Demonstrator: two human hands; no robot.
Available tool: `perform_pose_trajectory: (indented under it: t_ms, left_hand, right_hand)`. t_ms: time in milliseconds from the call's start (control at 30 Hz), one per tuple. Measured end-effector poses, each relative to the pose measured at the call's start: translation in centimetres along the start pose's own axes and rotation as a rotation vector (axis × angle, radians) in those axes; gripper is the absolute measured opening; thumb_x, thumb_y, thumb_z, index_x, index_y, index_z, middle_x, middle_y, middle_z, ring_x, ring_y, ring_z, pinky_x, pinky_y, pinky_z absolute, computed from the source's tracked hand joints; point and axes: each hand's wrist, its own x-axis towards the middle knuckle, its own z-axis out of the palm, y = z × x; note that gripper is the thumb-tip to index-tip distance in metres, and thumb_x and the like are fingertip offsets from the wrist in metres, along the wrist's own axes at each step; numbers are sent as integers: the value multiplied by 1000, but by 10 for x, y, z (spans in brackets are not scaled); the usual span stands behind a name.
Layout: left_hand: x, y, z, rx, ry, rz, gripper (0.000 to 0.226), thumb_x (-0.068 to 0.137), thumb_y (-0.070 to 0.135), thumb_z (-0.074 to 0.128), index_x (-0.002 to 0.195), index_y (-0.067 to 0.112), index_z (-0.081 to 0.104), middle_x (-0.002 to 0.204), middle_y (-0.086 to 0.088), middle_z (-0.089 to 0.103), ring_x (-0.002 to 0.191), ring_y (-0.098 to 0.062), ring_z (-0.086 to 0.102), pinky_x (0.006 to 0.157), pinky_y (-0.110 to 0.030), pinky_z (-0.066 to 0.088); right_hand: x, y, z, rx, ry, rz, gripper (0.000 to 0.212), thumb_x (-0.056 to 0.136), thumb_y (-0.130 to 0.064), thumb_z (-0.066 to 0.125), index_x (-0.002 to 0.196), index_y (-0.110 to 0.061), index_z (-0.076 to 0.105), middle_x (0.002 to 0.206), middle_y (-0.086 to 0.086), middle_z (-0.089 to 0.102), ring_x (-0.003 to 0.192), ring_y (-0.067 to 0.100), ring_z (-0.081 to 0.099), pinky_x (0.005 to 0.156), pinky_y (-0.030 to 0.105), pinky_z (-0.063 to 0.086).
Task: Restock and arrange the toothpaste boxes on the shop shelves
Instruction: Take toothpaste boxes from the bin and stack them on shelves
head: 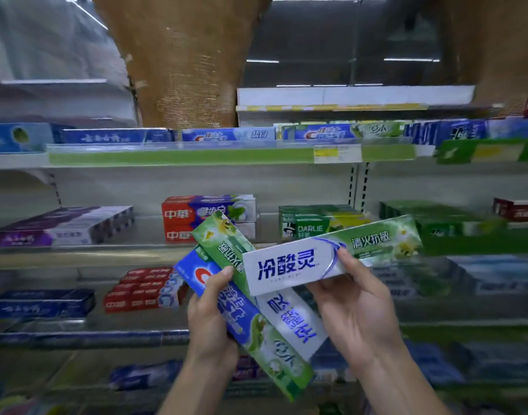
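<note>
My left hand (210,322) grips two toothpaste boxes held slanted: a blue and green box (250,327) in front and a white and green box (289,319) behind it. My right hand (354,301) holds a third white and green box (289,266) nearly level, crossing over the other two. All three are in front of the middle shelf (77,259). On that shelf stand a red and blue stack (196,217) and green boxes (313,226).
The top shelf (182,158) carries a row of blue boxes (226,135) behind a green rail. Purple boxes (62,226) lie at the middle left. Red boxes (143,290) and blue boxes (41,304) sit on the lower shelf. More green boxes (436,223) fill the right.
</note>
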Motion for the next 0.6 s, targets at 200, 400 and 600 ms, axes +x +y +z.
perform_pose_trajectory:
  t_ms: [200,400,600]
  left_hand:
    - [11,-53,62,-148,38,67,33,64,24,66,97,19,67,85,-2,74,66,-17,70,62,-30,59]
    - [-2,-79,94,-208,84,-16,96,36,36,89,124,11,61,117,-17,68,104,-35,63,97,-50,47]
    - [-21,-88,106,-284,4,-71,106,21,40,93,119,12,64,111,-15,70,92,-32,69,80,-45,57]
  right_hand:
    - [33,-56,-11,134,18,-70,15,67,-16,63,65,-6,75,80,12,72,69,19,72,57,31,58]
    - [48,-73,-29,93,4,-76,45,43,-21,94,77,-9,68,76,6,62,63,13,61,64,24,57]
    - [32,-97,-29,109,44,-133,23,56,-15,75,76,-4,76,89,14,72,85,21,71,89,42,53]
